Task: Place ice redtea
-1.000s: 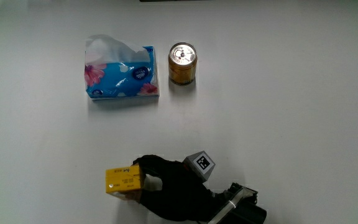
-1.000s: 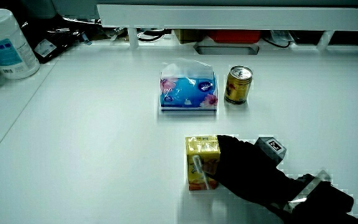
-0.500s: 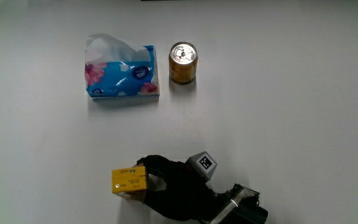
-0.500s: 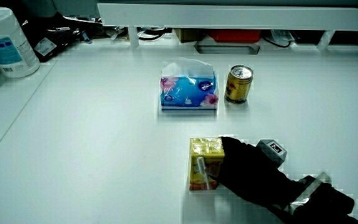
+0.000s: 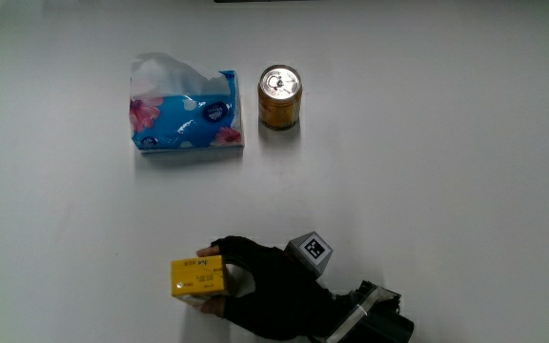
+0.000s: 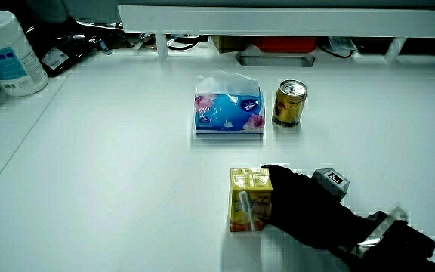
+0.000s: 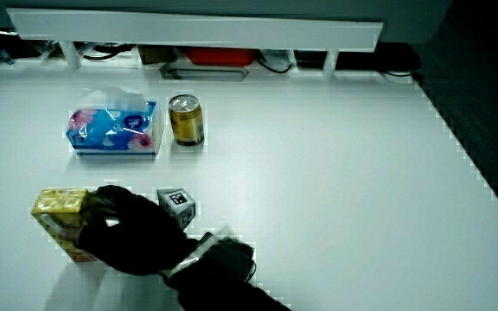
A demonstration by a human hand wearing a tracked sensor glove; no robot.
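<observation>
The ice red tea is a small yellow carton (image 5: 197, 277) standing upright on the white table (image 5: 427, 191) near the person's edge; both side views show it (image 6: 248, 200) (image 7: 60, 219). The gloved hand (image 5: 255, 286) is beside the carton with its fingers wrapped around it, also seen in both side views (image 6: 297, 205) (image 7: 128, 229). The patterned cube (image 5: 309, 252) sits on the hand's back. The carton's base rests on the table.
A blue flowered tissue pack (image 5: 185, 115) and a gold drink can (image 5: 279, 96) stand side by side, farther from the person than the carton. In a side view a white wipes tub (image 6: 6, 51) stands at the table's corner near the low partition (image 6: 278, 19).
The carton, held by the hand, shifted slightly toward the forearm between one second and half a second ago. Since then it has stayed in place with the hand around it.
</observation>
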